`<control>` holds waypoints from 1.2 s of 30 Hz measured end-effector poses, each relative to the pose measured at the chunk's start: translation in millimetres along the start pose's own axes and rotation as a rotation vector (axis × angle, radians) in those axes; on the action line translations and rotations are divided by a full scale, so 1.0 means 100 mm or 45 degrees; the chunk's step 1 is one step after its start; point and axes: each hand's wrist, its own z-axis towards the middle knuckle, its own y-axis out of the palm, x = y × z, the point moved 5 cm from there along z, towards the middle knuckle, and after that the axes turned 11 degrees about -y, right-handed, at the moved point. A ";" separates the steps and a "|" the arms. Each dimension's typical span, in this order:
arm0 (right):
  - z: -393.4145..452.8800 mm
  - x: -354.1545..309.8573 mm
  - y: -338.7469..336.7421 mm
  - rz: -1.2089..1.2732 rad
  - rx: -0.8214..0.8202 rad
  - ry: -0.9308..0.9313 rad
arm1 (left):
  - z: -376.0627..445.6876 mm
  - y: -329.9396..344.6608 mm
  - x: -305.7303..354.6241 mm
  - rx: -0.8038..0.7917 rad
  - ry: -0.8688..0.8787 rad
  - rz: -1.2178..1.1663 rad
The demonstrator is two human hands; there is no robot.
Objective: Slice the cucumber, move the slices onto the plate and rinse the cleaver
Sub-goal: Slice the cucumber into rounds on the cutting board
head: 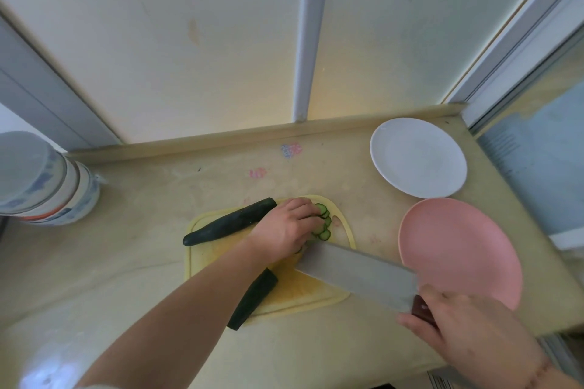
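Note:
A yellow cutting board [303, 290] lies on the counter. Two dark cucumber pieces lie on it: a long one [227, 226] at the back left and a shorter one [252, 298] at the front, partly under my left forearm. A row of thin cucumber slices [324, 221] sits at the board's back right. My left hand [287, 230] lies over the slices, fingers curved onto them. My right hand [455, 328] grips the cleaver's dark handle; the wide blade [357, 275] points left, its tip beside the slices. A pink plate [461, 253] lies right of the board.
A white plate [418, 158] lies behind the pink one at the back right. A stack of blue-patterned bowls [41, 180] stands at the far left. The counter ends at a raised lip along the wall and drops off on the right by a window frame.

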 end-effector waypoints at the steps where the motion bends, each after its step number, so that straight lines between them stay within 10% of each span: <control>1: -0.08 0.01 -0.05 0.000 0.098 -0.028 | -0.03 -0.07 -0.02 0.046 -0.082 -0.027; 8: -0.23 0.10 0.24 0.638 -0.042 0.275 | -0.94 -0.56 0.16 0.305 -0.771 -0.042; 16: 0.18 -0.64 0.40 1.272 -0.275 0.267 | -1.41 -0.29 0.28 0.064 -0.644 0.038; 36: 0.16 -0.97 0.52 1.388 -0.164 0.317 | -1.35 -0.25 0.20 0.142 -0.550 -0.045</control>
